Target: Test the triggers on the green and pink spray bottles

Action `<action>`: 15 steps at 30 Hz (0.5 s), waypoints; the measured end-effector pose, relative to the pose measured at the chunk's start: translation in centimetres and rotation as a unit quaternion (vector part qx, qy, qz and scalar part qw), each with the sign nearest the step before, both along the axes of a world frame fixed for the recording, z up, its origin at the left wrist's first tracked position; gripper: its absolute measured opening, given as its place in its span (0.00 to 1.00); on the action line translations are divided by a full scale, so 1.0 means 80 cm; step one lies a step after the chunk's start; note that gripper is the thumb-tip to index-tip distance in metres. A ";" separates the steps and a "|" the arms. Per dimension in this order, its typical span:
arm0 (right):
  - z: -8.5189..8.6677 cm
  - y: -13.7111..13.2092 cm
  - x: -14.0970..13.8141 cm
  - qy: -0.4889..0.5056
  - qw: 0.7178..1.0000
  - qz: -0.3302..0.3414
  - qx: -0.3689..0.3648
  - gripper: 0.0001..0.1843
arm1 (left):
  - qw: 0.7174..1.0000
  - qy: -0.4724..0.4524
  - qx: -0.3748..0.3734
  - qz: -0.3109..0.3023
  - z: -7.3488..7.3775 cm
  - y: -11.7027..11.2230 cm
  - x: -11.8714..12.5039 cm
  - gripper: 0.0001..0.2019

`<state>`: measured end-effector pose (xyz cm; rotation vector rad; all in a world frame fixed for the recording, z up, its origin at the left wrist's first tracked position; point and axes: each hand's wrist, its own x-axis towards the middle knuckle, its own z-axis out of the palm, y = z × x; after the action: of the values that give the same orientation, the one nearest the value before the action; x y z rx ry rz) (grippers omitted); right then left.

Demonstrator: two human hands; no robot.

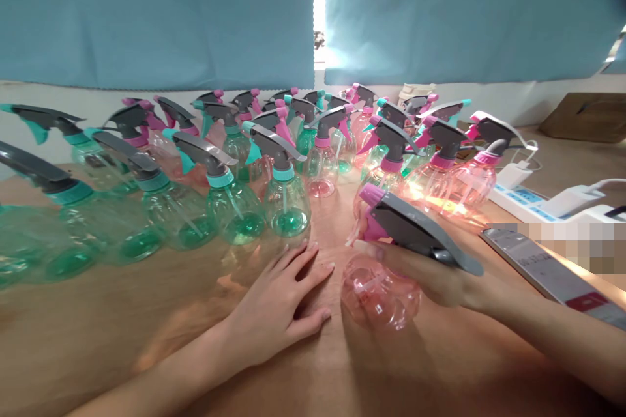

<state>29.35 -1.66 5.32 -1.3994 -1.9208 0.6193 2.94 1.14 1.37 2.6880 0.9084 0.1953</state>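
Observation:
My right hand (430, 277) grips a pink spray bottle (379, 293) just under its grey and pink trigger head (415, 225), holding it tilted over the wooden table (122, 332). Beside it to the left, my left hand (281, 306) lies flat on the table with fingers spread, holding nothing. Its fingertips reach close to a green spray bottle (286, 199) with a teal collar, which stands upright just beyond them.
Several green bottles (171, 208) fill the left and back of the table, several pink ones (440, 176) the right. A white power strip (542, 205) with plugs and a phone (542, 267) lie at the right. Blue curtains (156, 13) hang behind.

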 end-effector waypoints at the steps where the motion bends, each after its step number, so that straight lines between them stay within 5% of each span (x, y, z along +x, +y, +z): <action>1: 0.001 0.000 -0.001 0.002 1.000 0.004 0.003 0.08 | 1.000 0.001 0.000 0.000 0.000 0.000 0.000 0.27; 8: 0.019 0.009 -0.019 0.063 0.996 0.049 0.044 0.17 | 1.000 0.030 0.007 -0.002 0.002 0.000 0.002 0.29; 15: 0.013 0.008 -0.023 0.105 0.993 0.027 0.043 0.21 | 1.000 -0.002 0.004 -0.002 -0.001 -0.001 0.000 0.28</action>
<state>27.50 -1.02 6.40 -1.1835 -1.8007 0.6720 2.95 1.09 1.30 2.6949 0.9019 0.2042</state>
